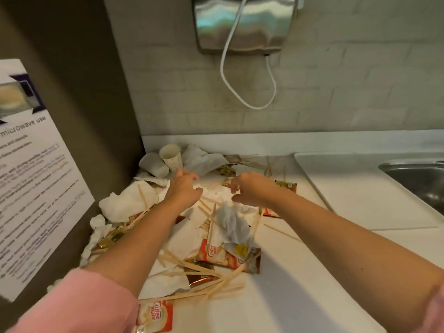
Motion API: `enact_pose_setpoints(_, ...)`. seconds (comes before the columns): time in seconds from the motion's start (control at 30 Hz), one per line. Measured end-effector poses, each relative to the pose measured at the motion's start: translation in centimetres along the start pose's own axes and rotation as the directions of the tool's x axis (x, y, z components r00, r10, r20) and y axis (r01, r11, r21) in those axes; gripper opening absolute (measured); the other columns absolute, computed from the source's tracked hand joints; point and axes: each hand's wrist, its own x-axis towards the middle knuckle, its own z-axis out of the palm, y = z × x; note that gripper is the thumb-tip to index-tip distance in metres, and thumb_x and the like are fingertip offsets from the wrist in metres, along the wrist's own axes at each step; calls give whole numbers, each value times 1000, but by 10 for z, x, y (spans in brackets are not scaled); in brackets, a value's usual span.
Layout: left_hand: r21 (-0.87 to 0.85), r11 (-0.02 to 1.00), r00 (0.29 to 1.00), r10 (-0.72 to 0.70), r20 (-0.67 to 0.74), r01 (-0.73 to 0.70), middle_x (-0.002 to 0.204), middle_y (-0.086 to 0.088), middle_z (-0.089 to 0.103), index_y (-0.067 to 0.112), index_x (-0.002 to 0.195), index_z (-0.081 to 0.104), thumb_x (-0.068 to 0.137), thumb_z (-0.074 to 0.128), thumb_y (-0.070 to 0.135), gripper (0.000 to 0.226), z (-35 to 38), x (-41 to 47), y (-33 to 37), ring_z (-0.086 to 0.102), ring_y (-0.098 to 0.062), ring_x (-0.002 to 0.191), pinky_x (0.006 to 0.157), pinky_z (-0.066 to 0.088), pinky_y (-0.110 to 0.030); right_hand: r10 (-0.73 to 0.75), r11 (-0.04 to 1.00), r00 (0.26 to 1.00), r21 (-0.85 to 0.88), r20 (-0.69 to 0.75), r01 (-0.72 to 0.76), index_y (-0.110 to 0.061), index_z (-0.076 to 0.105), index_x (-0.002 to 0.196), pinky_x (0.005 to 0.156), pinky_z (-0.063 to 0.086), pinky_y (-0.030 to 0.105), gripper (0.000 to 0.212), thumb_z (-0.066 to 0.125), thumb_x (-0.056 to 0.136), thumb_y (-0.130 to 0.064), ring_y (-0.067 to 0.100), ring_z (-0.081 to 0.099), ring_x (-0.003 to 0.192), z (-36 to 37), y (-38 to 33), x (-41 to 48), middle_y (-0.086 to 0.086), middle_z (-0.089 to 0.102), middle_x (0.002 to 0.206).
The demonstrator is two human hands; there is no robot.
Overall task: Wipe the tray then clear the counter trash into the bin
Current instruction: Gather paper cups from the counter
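A heap of trash covers the left part of the white counter [288, 296]: crumpled napkins [125, 203], wooden stir sticks [211, 284], red creamer packets [216, 255] and two paper cups [171, 157] at the back. My left hand [183, 188] reaches over the pile near the cups, fingers curled downward. My right hand [252, 188] hovers a little to the right, fingers bent over white paper. Neither hand clearly grips anything. A grey crumpled wipe [231, 222] lies between my forearms. No bin is in view.
A white tray or drainboard [360, 193] lies right of the pile, beside a steel sink [418, 179]. A dark cabinet side with a printed notice [36, 176] stands at the left. A steel dispenser [242, 22] with a white cord hangs on the tiled wall.
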Motion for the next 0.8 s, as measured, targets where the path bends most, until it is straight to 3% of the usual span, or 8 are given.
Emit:
enact_pose_setpoints(0.4,279,937,978,-206,-40,209,154,-4,13,11,137,42,89,56,24,51,6,91,-25,25,-32,134,106,32,-39,-110,994,993,14,37,109,-23,51,129,95,43,35,41,59,90,-30,25,45,123,-2,36,78,4,42,134)
enact_pose_setpoints(0.67,177,947,964,-260,-63,267,153,-6,16,13,148,14,88,56,15,74,20,128,-48,37,-34,127,101,38,-41,-144,989,984,36,104,141,-22,45,136,101,38,34,49,58,89,-30,26,42,127,9,43,101,5,37,140)
enact_pose_setpoints(0.8,148,936,948,-312,-67,318,146,-12,31,12,145,21,90,52,16,64,21,143,-55,43,-32,126,99,40,-38,-130,989,984,88,121,120,-23,46,136,100,42,35,49,59,89,-27,25,45,125,12,41,110,5,41,139)
